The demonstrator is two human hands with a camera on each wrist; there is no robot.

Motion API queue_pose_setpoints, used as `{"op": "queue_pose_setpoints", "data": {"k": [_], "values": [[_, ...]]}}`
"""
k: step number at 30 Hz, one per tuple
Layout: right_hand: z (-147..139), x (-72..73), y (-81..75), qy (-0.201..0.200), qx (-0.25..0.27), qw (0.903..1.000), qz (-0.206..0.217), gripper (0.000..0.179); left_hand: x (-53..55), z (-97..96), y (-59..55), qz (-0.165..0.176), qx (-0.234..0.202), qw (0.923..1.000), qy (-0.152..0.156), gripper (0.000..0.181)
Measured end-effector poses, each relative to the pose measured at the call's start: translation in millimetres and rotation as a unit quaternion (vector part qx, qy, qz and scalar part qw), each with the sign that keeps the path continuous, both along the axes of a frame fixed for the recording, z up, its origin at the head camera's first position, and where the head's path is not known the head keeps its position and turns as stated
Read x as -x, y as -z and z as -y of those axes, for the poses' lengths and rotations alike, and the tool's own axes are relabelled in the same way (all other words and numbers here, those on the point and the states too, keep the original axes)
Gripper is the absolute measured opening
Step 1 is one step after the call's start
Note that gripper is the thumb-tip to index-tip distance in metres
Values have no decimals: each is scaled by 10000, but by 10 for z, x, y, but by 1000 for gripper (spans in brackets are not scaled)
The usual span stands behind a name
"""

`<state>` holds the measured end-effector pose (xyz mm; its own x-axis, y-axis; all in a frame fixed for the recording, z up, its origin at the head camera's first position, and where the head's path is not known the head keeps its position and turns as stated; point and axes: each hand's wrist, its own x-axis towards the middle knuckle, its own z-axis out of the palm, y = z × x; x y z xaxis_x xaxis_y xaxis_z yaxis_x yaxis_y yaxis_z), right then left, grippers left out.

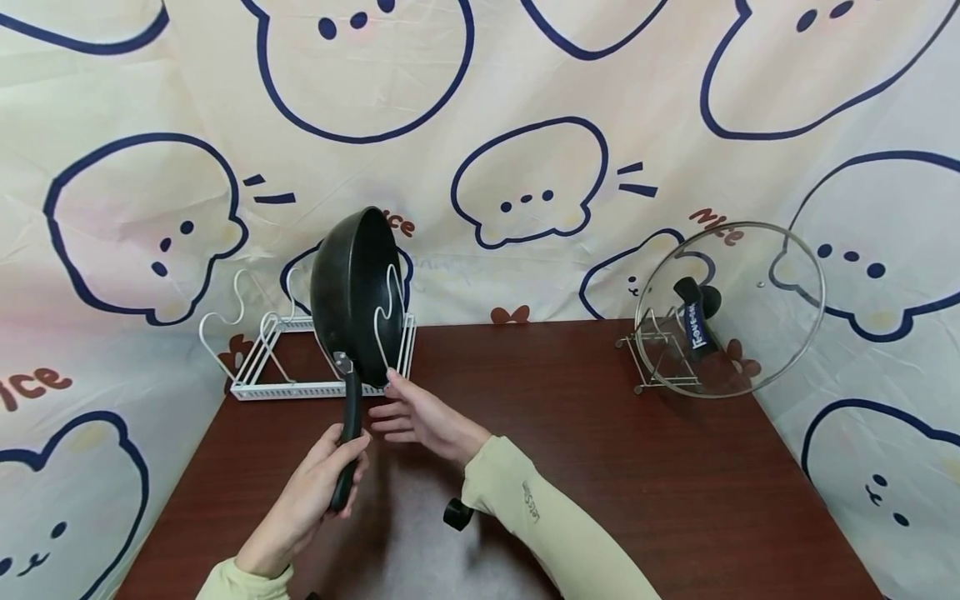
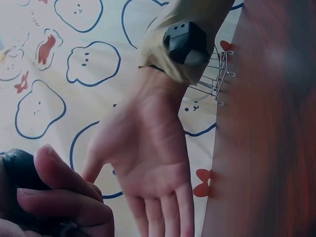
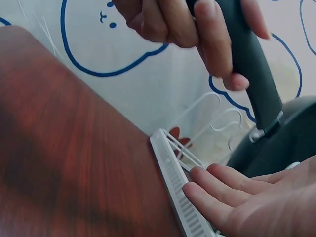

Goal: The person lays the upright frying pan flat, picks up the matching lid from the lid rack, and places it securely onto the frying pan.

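Note:
A dark frying pan stands on its side in a white wire rack, its hollow turned to the right and its handle pointing toward me. My left hand grips the black handle, fingers curled round it. To the right of the pan is my right hand, palm turned inward and fingers extended, holding nothing. Its thumb is by a curved white divider at the pan's open side; whether they touch I cannot tell. In the left wrist view the open right palm shows beside the gripping fingers.
At the back right of the brown table, a glass lid with a black knob stands upright in a small metal wire rack. A cartoon-printed cloth hangs behind and on both sides. Wrist cameras are strapped on.

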<state>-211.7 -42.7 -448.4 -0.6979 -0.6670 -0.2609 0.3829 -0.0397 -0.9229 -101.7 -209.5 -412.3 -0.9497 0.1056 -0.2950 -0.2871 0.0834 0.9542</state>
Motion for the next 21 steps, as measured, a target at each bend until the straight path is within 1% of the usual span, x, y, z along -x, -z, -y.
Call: {"op": "queue_pose_setpoints", "data": {"k": [8, 12, 17, 21], "values": [[171, -20, -79, -202, 59, 9998, 33, 90, 21, -7, 4, -46, -25, 10000, 81, 25], [231, -23, -111, -296, 200, 9993, 76, 85, 22, -2, 6, -97, 35, 9998, 148, 25], [310, -12, -122, -229, 383, 9987, 256, 81, 16, 2, 16, -122, 50, 9998, 168, 26], [393, -5, -140, -198, 472, 9980, 379, 82, 11, 13, 19, -80, 37, 9998, 152, 27]]}}
